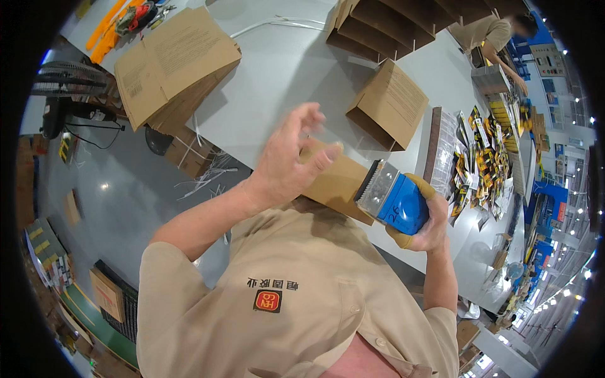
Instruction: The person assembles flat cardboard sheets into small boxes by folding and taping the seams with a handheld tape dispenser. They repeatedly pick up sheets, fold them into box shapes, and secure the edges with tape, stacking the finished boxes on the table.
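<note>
I see glossy light-grey flat tabletop centre, shiny grey floor left, green floor strip lower left, white ceiling lights right.

Here's the table stretching out before the person, and a near carton sits right at its edge, just in front of the body. The left hand is over that carton's left end — the right hand, with the tape dispenser in it, is beside the other end. Beyond, slightly right, a second carton stands on the table, a row of boxes behind it. Over left, a carton stack lies at the table's edge, the fan further left. And right — a packet heap, with a co-worker beyond.
</note>
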`<state>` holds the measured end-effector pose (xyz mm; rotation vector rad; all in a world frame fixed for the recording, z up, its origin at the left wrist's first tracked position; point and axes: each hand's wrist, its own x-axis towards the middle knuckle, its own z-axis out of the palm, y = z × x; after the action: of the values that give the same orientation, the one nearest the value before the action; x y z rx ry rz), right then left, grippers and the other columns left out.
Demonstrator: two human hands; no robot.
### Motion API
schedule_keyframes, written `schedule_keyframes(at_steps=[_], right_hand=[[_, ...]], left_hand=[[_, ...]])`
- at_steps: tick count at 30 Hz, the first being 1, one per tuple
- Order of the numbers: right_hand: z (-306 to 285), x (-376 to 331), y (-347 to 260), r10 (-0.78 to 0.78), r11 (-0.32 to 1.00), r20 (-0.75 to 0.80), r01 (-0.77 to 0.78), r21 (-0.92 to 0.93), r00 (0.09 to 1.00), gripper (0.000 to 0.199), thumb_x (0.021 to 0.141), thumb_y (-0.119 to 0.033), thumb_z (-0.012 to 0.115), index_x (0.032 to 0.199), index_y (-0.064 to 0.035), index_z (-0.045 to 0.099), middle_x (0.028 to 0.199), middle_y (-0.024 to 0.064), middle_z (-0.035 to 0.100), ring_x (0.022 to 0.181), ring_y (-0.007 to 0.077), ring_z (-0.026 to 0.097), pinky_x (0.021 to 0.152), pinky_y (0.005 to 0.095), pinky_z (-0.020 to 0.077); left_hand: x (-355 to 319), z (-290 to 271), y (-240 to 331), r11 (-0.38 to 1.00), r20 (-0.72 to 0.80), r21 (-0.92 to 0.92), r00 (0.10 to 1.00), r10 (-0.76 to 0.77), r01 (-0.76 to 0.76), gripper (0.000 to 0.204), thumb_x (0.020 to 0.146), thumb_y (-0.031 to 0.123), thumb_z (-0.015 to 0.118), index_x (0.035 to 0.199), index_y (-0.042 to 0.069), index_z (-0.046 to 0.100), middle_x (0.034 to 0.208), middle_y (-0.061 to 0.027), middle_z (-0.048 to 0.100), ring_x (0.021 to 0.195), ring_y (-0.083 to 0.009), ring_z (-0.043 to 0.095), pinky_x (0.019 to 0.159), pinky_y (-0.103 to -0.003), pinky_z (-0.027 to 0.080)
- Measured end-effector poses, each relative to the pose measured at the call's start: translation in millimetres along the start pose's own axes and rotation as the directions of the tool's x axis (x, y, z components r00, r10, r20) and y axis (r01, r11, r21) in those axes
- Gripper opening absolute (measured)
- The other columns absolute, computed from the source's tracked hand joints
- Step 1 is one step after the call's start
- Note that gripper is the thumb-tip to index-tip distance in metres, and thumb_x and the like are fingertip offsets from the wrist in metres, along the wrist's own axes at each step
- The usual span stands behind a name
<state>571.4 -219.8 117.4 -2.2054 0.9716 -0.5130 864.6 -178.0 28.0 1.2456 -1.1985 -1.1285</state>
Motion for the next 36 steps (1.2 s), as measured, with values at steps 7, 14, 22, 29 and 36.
schedule_keyframes(at_steps=[7,14,22,29,36], right_hand=[[5,25,-15,0.084,0.982,0.239,-0.039,-0.187,0.967,0.074,0.062,-0.025,0.083,0.129,-0.0056,0.060,0.090,0.0189,0.067,0.080,0.0369,0.066,0.072,0.0400,0.0528],[1,43,-39,0.337,0.899,0.294,-0.213,-0.383,0.894,0.072,0.062,-0.025,0.081,0.128,-0.0038,0.061,0.087,0.0183,0.069,0.076,0.0369,0.068,0.071,0.0393,0.0544],[-15,19,-27,0.218,0.926,0.375,-0.069,-0.371,0.901,0.069,0.063,-0.026,0.082,0.125,-0.0054,0.061,0.078,0.0162,0.062,0.072,0.0391,0.064,0.067,0.0461,0.0522],[0,-65,103,0.280,0.952,0.354,-0.209,-0.224,0.892,0.074,0.066,-0.032,0.082,0.132,-0.0116,0.058,0.090,0.0162,0.064,0.085,0.0374,0.066,0.073,0.0449,0.0544],[11,1,81,0.468,0.804,0.486,-0.128,-0.581,0.738,0.056,0.061,-0.031,0.077,0.110,-0.0054,0.069,0.073,0.0195,0.069,0.079,0.0374,0.070,0.067,0.0459,0.0561]], left_hand=[[-14,30,0,0.915,0.068,-0.290,0.960,-0.271,0.279,0.044,0.107,0.038,0.048,0.094,-0.001,0.064,0.073,0.0001,0.060,0.069,-0.0057,0.052,0.069,-0.027,0.048],[-29,2,-17,0.853,-0.316,-0.512,0.901,-0.298,0.103,0.034,0.104,0.025,0.055,0.077,0.005,0.054,0.060,0.0045,0.044,0.055,-0.0052,0.043,0.064,-0.029,0.052],[-25,-12,-74,0.944,-0.351,-0.059,0.878,-0.325,0.325,0.038,0.105,0.028,0.057,0.073,0.007,0.051,0.067,0.0064,0.042,0.060,-0.0047,0.043,0.055,-0.025,0.045],[-13,-13,-93,0.913,-0.185,0.226,0.935,-0.302,0.339,0.040,0.105,0.030,0.054,0.080,-0.001,0.058,0.066,-0.0068,0.052,0.061,-0.0127,0.051,0.060,-0.034,0.049],[-4,-15,-89,0.811,-0.075,0.518,0.959,-0.274,0.272,0.043,0.106,0.035,0.044,0.122,-0.001,0.060,0.102,-0.0229,0.070,0.092,-0.0294,0.068,0.082,-0.042,0.050]])
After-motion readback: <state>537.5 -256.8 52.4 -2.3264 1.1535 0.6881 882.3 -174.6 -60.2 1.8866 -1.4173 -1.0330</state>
